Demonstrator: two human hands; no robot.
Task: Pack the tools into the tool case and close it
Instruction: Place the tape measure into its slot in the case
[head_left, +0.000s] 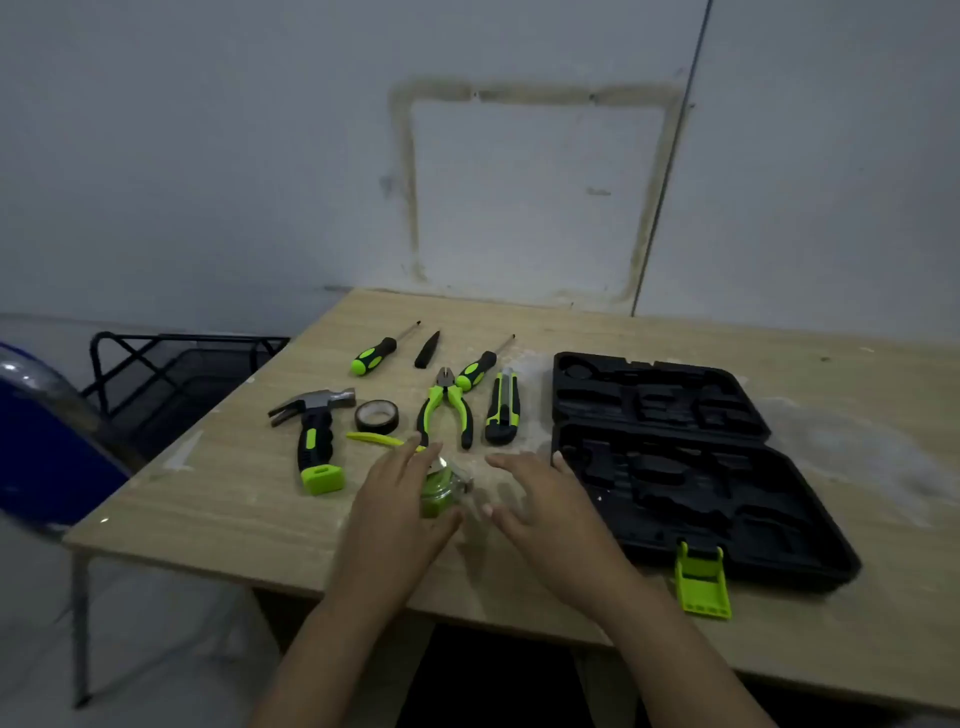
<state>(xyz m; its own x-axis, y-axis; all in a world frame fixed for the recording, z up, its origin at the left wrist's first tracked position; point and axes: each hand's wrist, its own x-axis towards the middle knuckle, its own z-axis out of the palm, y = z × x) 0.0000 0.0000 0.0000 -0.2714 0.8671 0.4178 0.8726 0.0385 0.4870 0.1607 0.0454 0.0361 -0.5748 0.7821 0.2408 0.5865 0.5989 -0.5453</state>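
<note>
Overall illumination is dim and even, with a cool grey cast. Both hands (410, 499) are motion-blurred. Soft shadows fall beneath them on the desk (218, 483). Wide-angle distortion bends edges at 3 and 9 o'clock. The black case (670, 457) loses interior detail.

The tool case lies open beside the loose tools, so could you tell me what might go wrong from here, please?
1. The left hand only partly covers the green tool; a loose grip could drop it.
2. The case has shaped slots; a misplaced hammer or pliers might keep it from closing.
3. The latch overhangs the table edge and could snag.
</note>
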